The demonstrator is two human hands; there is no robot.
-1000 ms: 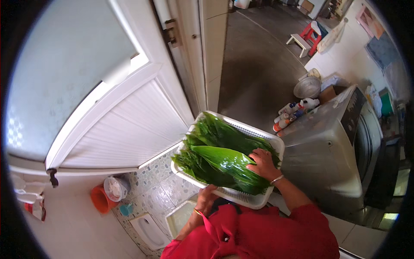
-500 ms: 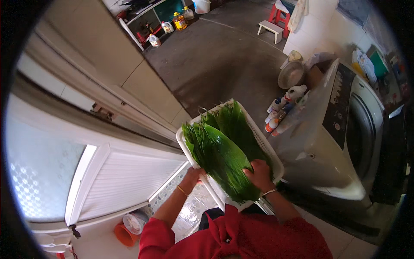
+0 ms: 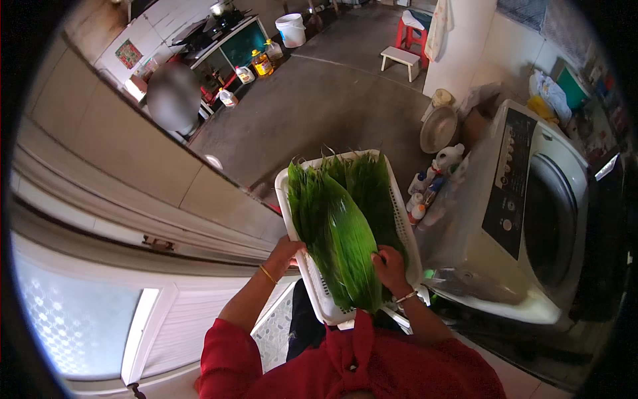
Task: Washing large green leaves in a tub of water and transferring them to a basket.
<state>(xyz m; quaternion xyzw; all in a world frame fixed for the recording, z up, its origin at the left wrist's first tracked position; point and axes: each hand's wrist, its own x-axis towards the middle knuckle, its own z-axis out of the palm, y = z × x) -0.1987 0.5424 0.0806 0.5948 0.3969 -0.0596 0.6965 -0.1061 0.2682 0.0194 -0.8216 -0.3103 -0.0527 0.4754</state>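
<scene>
A white plastic basket [image 3: 310,279] is held in front of me, piled with long, broad green leaves [image 3: 349,229], wet and glossy, their stems toward the far rim. My left hand [image 3: 287,254] grips the basket's left rim, its thumb on the edge and its other fingers partly hidden beneath. Over the near right part of the pile, my right hand [image 3: 391,267] is closed with its thumb on the edge of a large top leaf. The undersides of its fingers are out of sight.
A door frame [image 3: 159,241] runs along my left, beside a frosted glass door [image 3: 73,302]. At right stands a washing machine [image 3: 478,266], with several bottles [image 3: 425,186] and a metal basin [image 3: 438,130] beside it. Farther off are a white stool [image 3: 400,60] and a bucket [image 3: 290,30].
The view has moved forward through the doorway, bringing more of the far room into sight. The basket stays in my hands and is turned a little straighter. My right hand remains on the leaves.
</scene>
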